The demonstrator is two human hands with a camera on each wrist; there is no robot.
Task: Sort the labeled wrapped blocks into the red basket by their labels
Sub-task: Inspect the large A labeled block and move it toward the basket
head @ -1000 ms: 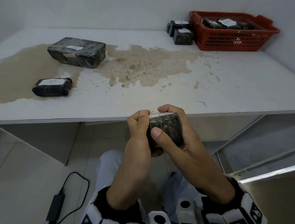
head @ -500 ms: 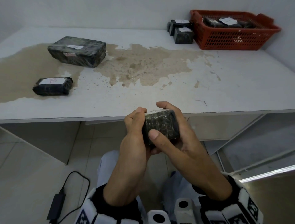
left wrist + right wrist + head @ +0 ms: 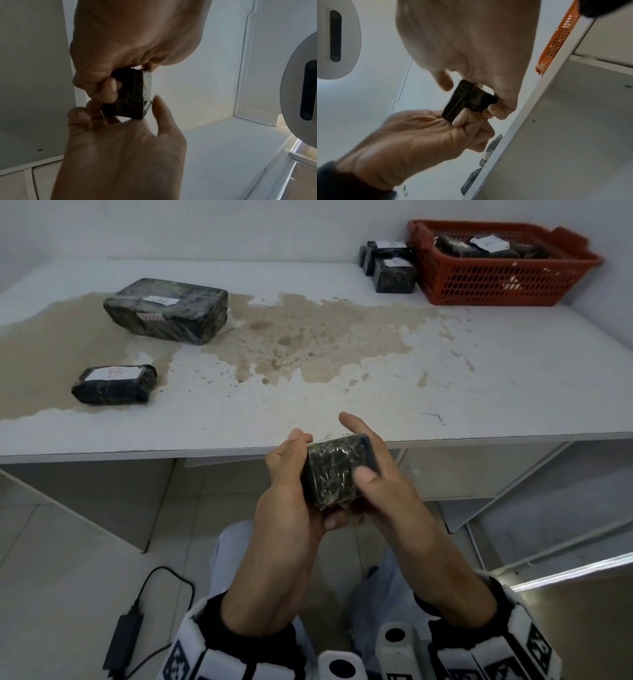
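Observation:
A small dark wrapped block (image 3: 334, 470) is held in both hands just below the table's front edge, with no label showing on the side facing me. My left hand (image 3: 287, 474) curls its fingers round the block's left side. My right hand (image 3: 383, 494) cradles its right side, thumb on the near face and index finger lifted. In the left wrist view the left hand (image 3: 120, 54) grips the block (image 3: 132, 97) from above. In the right wrist view the right hand (image 3: 479, 54) holds the block (image 3: 467, 101). The red basket (image 3: 496, 282) stands at the far right with labeled blocks (image 3: 479, 248) inside.
On the white table (image 3: 445, 371) lie a large wrapped block (image 3: 168, 309) at the back left and a small labeled one (image 3: 114, 385) nearer. Several labeled blocks (image 3: 390, 268) stand left of the basket. A brown stain (image 3: 308, 337) covers the middle. A power adaptor (image 3: 123, 638) lies on the floor.
The block has been turned between my hands; the pale edge seen on top earlier is gone. My right index finger has lifted off it. Both hands stay at the table's front edge.

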